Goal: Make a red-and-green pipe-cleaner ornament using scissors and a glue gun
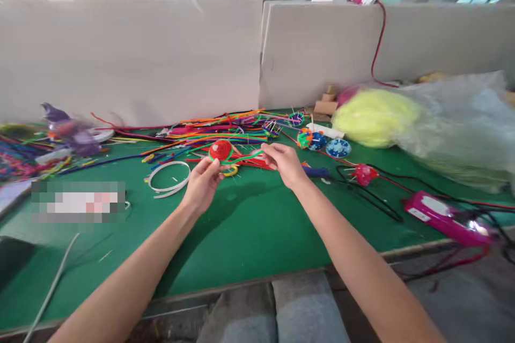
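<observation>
Toward twelve o'clock, red ball (221,149): pinched in the left hand (202,183), fingers nearly closed.
Green strand (254,155): runs toward three o'clock, pinched between the right hand's (285,163) closed fingertips.
Strand tension: tugging too hard might peel it loose.

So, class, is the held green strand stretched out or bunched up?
Stretched out: the strand runs from the red ball in the left hand to the right hand.

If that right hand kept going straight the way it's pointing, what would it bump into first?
Beyond the green stem it pinches, the right hand would probably meet the pile of colourful fuzzy stems. Depth is unclear, though, so it might pass above them.
</observation>
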{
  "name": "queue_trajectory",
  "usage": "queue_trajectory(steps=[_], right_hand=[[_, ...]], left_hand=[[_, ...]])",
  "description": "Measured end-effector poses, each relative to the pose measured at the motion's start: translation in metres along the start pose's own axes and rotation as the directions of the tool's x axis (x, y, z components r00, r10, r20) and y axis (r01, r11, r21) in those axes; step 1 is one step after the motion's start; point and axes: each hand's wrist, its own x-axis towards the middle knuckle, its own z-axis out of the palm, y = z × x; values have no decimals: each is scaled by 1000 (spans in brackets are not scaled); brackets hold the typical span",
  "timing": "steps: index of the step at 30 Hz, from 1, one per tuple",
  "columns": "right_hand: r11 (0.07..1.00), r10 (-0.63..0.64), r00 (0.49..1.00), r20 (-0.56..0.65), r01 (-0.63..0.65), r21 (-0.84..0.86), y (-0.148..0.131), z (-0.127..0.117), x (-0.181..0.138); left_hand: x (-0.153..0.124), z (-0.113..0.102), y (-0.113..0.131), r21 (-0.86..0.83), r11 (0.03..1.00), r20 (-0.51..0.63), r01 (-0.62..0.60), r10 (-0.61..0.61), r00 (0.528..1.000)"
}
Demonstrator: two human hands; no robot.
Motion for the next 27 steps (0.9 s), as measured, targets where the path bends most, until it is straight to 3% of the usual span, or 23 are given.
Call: queue_trajectory(steps=[4, 8, 10, 16, 22, 27], right_hand=[[991, -106, 992, -74, 99, -88, -3, 0, -2], [930, -331, 937, -116, 303, -207, -5, -3, -1], [914, -378, 918, -120, 349, -208, -5, -4, 0], [932, -346, 930, -123, 325, -160, -5, -7, 1], [950, -289, 957, -32, 283, -128, -6, -7, 0], [930, -323, 946, -29, 311, -196, -7, -6, -1]], left_hand=[[0, 2, -1, 78, 997, 27, -2, 0, 1000], [-4, 4, -3, 214, 977, 155, 21, -55, 986], [-6, 5, -3, 242, 970, 194, 39, -88, 977], [-8, 9, -1, 255, 963, 254, 89, -155, 955], [-9, 9, -1, 237, 969, 273, 68, -134, 953], [-9, 8, -2, 236, 968, 329, 85, -162, 930]])
